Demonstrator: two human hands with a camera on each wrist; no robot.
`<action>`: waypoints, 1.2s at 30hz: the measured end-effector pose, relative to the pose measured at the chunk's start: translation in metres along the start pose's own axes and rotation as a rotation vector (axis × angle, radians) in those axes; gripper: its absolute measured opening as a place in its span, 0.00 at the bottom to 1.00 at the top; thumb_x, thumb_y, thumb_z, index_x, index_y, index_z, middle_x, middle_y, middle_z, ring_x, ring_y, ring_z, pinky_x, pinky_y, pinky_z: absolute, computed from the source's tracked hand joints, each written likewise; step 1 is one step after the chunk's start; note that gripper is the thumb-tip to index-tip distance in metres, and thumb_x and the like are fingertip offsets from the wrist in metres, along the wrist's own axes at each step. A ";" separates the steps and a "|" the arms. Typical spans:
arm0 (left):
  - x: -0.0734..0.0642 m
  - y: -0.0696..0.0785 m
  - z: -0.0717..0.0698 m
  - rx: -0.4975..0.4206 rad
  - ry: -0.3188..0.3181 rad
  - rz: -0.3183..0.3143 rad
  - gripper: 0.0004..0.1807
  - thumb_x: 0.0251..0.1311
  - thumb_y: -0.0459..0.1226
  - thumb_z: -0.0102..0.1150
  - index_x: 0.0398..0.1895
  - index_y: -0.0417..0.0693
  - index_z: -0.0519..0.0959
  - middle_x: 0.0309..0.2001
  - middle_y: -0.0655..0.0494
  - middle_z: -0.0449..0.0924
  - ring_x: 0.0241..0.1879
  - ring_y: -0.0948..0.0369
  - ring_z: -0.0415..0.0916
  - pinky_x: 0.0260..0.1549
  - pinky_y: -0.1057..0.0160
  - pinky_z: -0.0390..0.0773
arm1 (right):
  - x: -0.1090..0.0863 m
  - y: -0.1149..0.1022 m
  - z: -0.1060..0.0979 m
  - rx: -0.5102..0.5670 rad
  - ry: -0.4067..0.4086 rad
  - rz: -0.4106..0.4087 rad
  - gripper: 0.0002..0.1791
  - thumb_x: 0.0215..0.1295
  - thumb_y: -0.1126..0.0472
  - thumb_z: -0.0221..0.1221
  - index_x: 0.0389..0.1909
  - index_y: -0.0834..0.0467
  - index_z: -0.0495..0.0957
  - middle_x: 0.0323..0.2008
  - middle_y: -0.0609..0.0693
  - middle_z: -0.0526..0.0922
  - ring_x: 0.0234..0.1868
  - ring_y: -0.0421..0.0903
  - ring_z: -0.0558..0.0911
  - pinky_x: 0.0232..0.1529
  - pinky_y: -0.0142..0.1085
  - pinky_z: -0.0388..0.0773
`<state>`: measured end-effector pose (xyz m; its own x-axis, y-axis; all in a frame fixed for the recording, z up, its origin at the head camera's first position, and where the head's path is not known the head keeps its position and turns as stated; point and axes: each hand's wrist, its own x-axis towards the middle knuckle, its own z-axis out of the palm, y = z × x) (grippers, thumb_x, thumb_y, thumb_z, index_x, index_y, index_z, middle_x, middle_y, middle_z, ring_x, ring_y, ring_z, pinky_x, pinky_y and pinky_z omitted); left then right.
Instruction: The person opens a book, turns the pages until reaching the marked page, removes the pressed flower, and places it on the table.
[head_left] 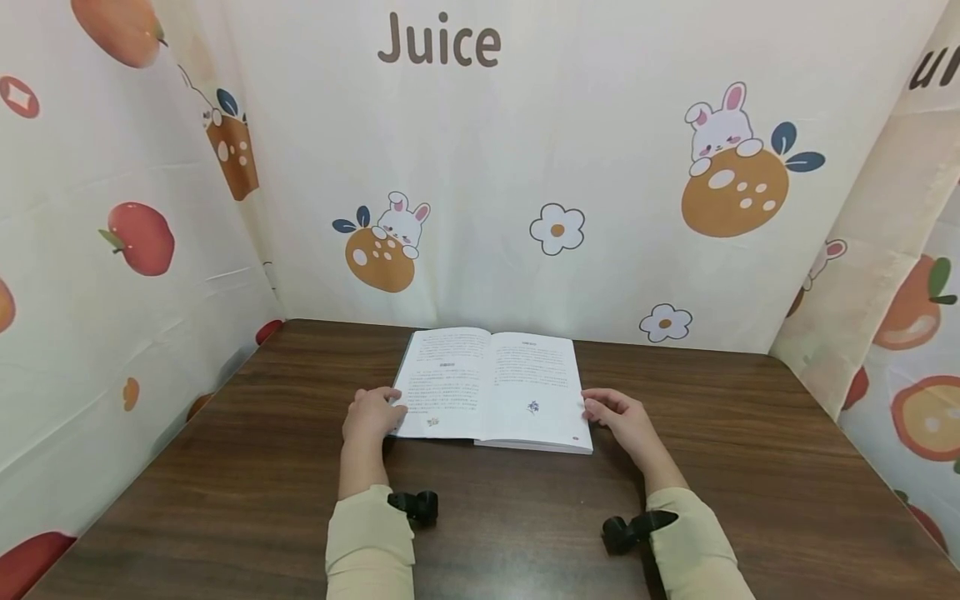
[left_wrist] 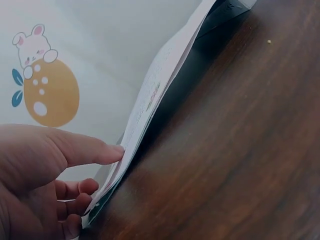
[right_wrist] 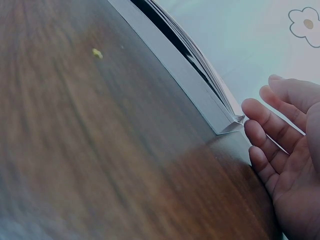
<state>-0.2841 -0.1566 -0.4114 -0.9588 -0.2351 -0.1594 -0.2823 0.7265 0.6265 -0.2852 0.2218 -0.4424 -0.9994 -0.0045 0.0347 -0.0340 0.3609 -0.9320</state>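
Note:
An open book (head_left: 525,387) with printed text and small flower pictures lies on the table, its pages spread left and right. At its left edge is my left hand (head_left: 369,414). In the left wrist view the thumb (left_wrist: 107,153) presses on the page while the other fingers curl at the cover's edge, so the book (left_wrist: 150,100) is pinched there. My right hand (head_left: 621,421) rests by the right edge, fingers loosely bent. In the right wrist view its fingertips (right_wrist: 252,127) touch or nearly touch the book's corner (right_wrist: 227,122), with the thumb apart from the pages.
The dark wooden table (head_left: 247,467) carries the book near its back edge. A white curtain (head_left: 480,150) printed with fruit, rabbits and flowers hangs behind and at both sides. A small yellow speck (right_wrist: 97,53) lies on the wood. Black cameras (head_left: 423,507) are strapped to both wrists.

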 end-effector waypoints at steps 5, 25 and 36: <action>0.000 0.000 -0.001 -0.043 -0.002 -0.001 0.21 0.61 0.42 0.52 0.57 0.45 0.73 0.53 0.36 0.64 0.47 0.45 0.63 0.44 0.45 0.66 | 0.000 -0.001 0.000 0.000 -0.005 0.003 0.22 0.62 0.48 0.57 0.51 0.60 0.76 0.37 0.53 0.81 0.40 0.46 0.78 0.44 0.35 0.72; 0.003 0.011 -0.001 -0.141 0.169 0.076 0.19 0.63 0.43 0.51 0.56 0.50 0.74 0.45 0.44 0.67 0.44 0.51 0.63 0.36 0.54 0.65 | -0.002 0.002 -0.022 -0.211 -0.320 -0.101 0.31 0.47 0.49 0.69 0.56 0.47 0.76 0.63 0.51 0.67 0.69 0.55 0.53 0.61 0.61 0.43; 0.007 0.017 0.001 -0.212 0.187 0.134 0.17 0.63 0.42 0.52 0.54 0.51 0.76 0.42 0.48 0.67 0.44 0.53 0.62 0.37 0.56 0.65 | -0.002 -0.002 -0.021 -0.247 -0.345 -0.149 0.26 0.47 0.54 0.69 0.51 0.54 0.80 0.61 0.50 0.70 0.69 0.55 0.52 0.62 0.60 0.30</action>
<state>-0.2953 -0.1452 -0.4023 -0.9589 -0.2759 0.0663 -0.1224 0.6128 0.7807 -0.2828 0.2410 -0.4327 -0.9293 -0.3693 0.0007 -0.2170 0.5444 -0.8103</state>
